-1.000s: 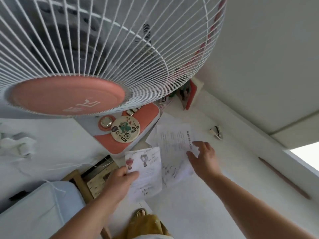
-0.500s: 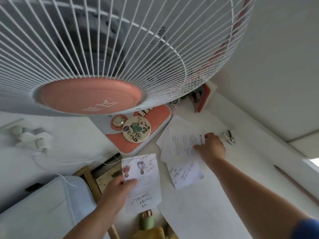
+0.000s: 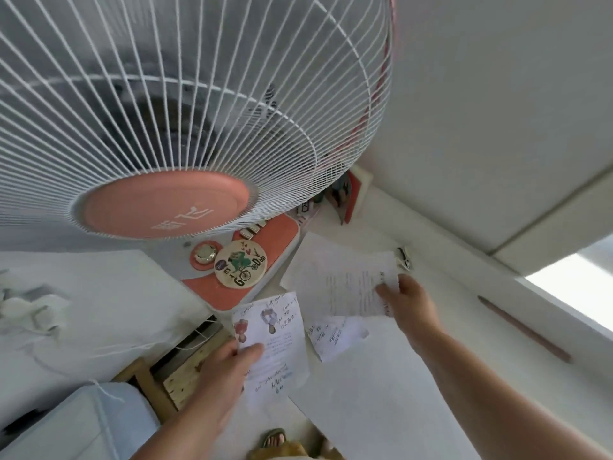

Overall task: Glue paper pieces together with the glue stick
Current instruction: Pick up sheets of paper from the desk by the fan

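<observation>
Below the white wire-caged fan with coral hub [image 3: 162,207], I see my left hand [image 3: 225,370] pinching an illustrated handwritten note [image 3: 275,336]; right of it, my right hand [image 3: 409,302] grips a printed white sheet [image 3: 351,287].

Paper sheet [image 3: 360,287] in each hand

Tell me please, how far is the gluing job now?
Nothing looks glued yet. In hand: the left hand holds a note with small drawings, and the right hand grips a written sheet by its edge. Another small written slip lies on the white table. Left: no glue stick is in view, so finding it, applying glue and pressing the pieces together all remain.
</observation>
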